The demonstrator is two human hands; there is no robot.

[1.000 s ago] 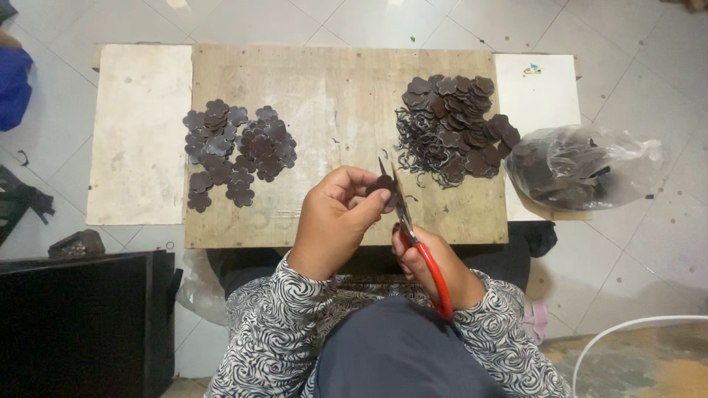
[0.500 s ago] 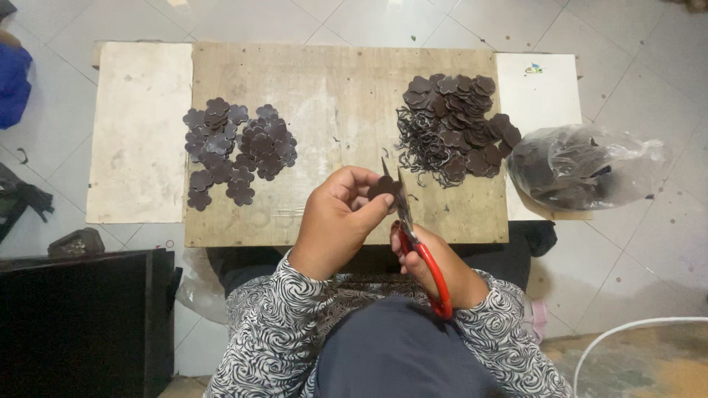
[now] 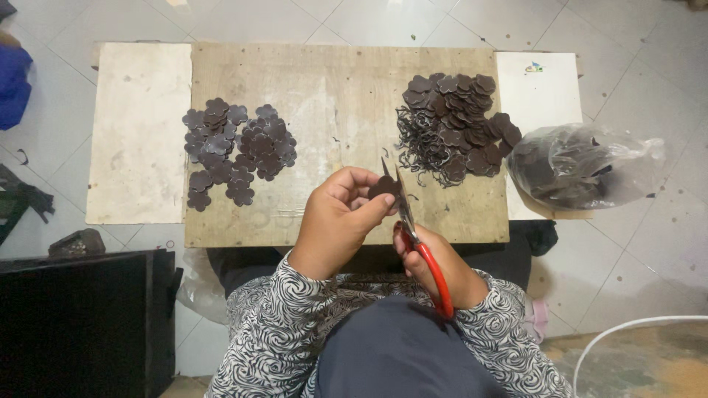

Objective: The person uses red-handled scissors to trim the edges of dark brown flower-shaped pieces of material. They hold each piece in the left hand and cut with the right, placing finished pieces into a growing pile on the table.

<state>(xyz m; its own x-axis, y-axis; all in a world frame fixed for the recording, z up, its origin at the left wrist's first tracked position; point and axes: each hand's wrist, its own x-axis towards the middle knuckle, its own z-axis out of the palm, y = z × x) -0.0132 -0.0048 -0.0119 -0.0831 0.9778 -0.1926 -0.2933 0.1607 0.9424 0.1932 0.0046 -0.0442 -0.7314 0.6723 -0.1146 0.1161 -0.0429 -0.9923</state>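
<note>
While the earlier frames and this one look almost alike, the small change is at the scissors (image 3: 417,236): the blades sat just beside the dark flower-shaped piece (image 3: 383,187) a second ago and now stand at its right edge, tips up and slightly parted, so the trimming looks to be mid-cut rather than starting or finished. Left hand (image 3: 335,221) hardly moved; it pinches the piece between thumb and fingertips, closed on it, held above the near edge of the wooden board (image 3: 332,96). Right hand (image 3: 435,269) is wrapped round the red handles, closed on the scissors, blades a little apart. The piece itself is dark brown, flat, scalloped like a small flower, looks like thin leather or similar but material can't be told for sure; partly hidden by the fingers. Piles did not change: a pile of clean flower shapes (image 3: 236,151) on the left of the board, a pile of flower shapes mixed with thin curly trimmings (image 3: 453,125) on the right. A clear plastic bag (image 3: 582,166) with more dark pieces lies off the right end. Pale panels flank the board on both sides; tiled floor all round.
</note>
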